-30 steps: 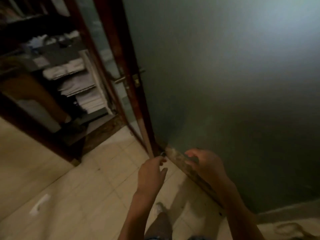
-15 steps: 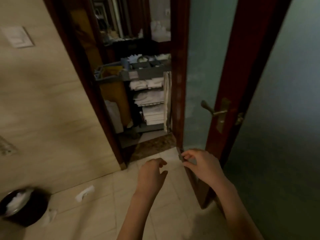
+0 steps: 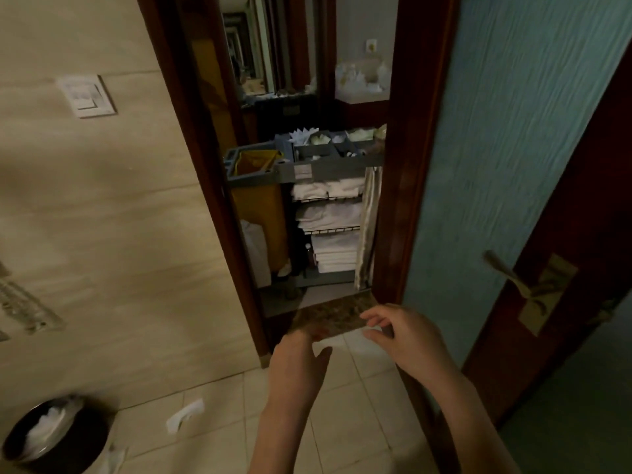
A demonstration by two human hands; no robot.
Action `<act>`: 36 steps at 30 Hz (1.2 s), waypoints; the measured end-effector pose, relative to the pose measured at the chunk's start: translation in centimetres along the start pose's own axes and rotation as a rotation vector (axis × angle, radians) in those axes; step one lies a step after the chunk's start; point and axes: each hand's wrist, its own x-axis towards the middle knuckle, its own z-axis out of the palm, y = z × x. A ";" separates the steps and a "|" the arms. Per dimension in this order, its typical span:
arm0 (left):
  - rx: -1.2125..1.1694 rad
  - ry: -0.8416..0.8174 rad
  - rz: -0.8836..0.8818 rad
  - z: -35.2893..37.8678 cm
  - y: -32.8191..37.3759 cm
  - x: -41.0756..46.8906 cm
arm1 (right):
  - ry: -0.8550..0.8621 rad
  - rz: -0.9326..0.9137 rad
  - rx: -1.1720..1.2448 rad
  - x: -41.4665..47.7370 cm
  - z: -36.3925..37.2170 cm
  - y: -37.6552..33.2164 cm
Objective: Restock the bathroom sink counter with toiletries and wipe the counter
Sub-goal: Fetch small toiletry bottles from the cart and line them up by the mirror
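Neither hand shows a sure hold. The right hand (image 3: 407, 340) has its thumb and fingers spread and lightly curved, with nothing plainly between them. The left hand (image 3: 297, 364) turns its back to the camera with its fingertips blurred, so I cannot tell whether they pinch anything. A pale smear between the two hands could be a thin wrapper or just floor tile.

The toiletries (image 3: 328, 140) are well away from both hands, out through the doorway in the top tray of the cart (image 3: 307, 171). They show only as small pale packets and pieces in grey compartments. I judge them light and easy to crush or scatter. Wrapped ones are likely slick, so they are better taken a few at a time, by the body between thumb and fingers, than scooped. Any small bottles should be taken round the middle and kept upright.

Under the tray, folded white towels (image 3: 328, 213) fill the wire shelves, and a yellow bag (image 3: 256, 200) hangs at the cart's left. The dark wooden frame (image 3: 393, 200) hides the cart's right side. The blue glass door (image 3: 513, 131) stands open on the right, with its brass handle (image 3: 513, 275) near the right hand. A speckled stone threshold (image 3: 331, 316) lies just beyond the fingers. A paper scrap (image 3: 184, 410) lies on the tiles, and a black bin (image 3: 54, 436) holding white waste sits lower left.
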 end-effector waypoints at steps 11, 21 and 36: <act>-0.019 -0.047 -0.010 2.6 -0.6 10.4 | -0.042 0.044 0.002 10.0 1.3 2.8; 0.048 -0.083 0.069 4.5 0.6 27.5 | -0.014 0.008 -0.021 27.5 0.0 5.5; -0.032 -0.152 0.000 8.6 -0.9 44.4 | -0.122 0.036 0.032 43.0 1.0 10.2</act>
